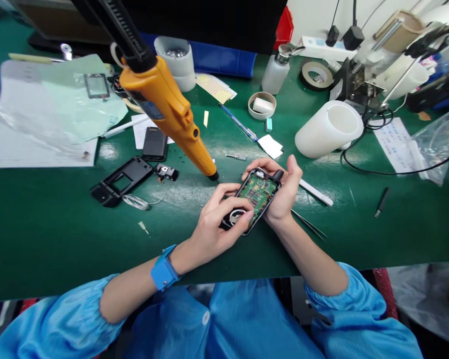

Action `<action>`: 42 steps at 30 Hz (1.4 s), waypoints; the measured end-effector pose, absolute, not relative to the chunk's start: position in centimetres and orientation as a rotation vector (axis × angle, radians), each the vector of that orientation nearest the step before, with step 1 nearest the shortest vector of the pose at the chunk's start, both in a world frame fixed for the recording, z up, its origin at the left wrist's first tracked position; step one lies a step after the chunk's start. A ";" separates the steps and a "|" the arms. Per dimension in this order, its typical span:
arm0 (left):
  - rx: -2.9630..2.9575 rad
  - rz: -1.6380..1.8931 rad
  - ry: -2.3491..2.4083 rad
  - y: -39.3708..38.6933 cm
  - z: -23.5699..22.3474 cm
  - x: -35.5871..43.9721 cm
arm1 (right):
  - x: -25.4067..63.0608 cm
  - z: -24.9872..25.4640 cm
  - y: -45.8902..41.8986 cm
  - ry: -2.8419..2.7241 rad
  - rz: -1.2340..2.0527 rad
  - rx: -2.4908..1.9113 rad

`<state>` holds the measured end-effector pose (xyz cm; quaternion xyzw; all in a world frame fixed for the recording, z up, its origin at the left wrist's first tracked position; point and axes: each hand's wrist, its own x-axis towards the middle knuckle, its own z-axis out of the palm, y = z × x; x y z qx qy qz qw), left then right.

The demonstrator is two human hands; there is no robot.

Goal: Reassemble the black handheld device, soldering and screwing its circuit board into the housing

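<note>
An opened black handheld device (255, 195) with a bare green circuit board lies tilted between both my hands above the green mat. My left hand (219, 224) curls round its near end, fingers pressed on the round part there. My right hand (282, 189) cups the far right side, thumb up beside the short black antenna stub. An orange electric screwdriver (168, 107) hangs on a black arm, its tip just left of the device and touching neither hand.
A black frame (121, 180), a dark phone-like part (154, 143) and a small black module (166, 172) lie to the left. Tweezers (309, 224) and a white stick (316, 193) rest right of my hands. A tipped white cup (329, 128), a bottle (276, 72) and cables stand behind.
</note>
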<state>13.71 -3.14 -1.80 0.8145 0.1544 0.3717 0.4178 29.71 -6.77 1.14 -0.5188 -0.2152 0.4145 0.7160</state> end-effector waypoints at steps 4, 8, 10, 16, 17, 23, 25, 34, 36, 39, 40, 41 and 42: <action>2.027 0.943 0.422 -3.3 -1.8 13.8 | 29.7 1.1 -6.7 -0.465 0.897 -1.146; 2.023 0.943 0.446 -3.4 -1.7 13.8 | 29.7 0.9 -6.6 -0.457 0.878 -1.154; 2.012 0.943 0.446 -3.4 -1.6 13.8 | 29.6 0.8 -6.5 -0.451 0.864 -1.171; 1.994 0.945 0.459 -3.3 -1.7 13.9 | 29.5 0.6 -6.3 -0.443 0.856 -1.185; 1.994 0.943 0.454 -3.2 -1.7 13.9 | 29.5 0.6 -6.2 -0.439 0.854 -1.176; 1.986 0.921 0.427 -3.0 -1.9 13.8 | 29.6 0.5 -6.1 -0.436 0.848 -1.145; 1.989 0.916 0.420 -2.9 -1.9 13.8 | 29.7 0.4 -6.1 -0.450 0.856 -1.155; 1.999 0.917 0.398 -2.7 -2.0 13.8 | 29.7 0.5 -6.1 -0.433 0.860 -1.163; 1.994 0.918 0.398 -2.7 -2.0 13.8 | 29.7 0.5 -6.1 -0.436 0.859 -1.152; 1.982 0.916 0.400 -2.8 -2.1 13.9 | 29.7 0.4 -6.1 -0.434 0.858 -1.147; 1.977 0.913 0.402 -2.8 -2.1 13.9 | 29.7 0.4 -6.1 -0.432 0.861 -1.151; 1.970 0.910 0.405 -2.8 -2.1 13.9 | 29.6 0.4 -6.1 -0.431 0.863 -1.155; 1.962 0.908 0.406 -2.8 -2.1 14.0 | 29.6 0.4 -6.2 -0.428 0.864 -1.157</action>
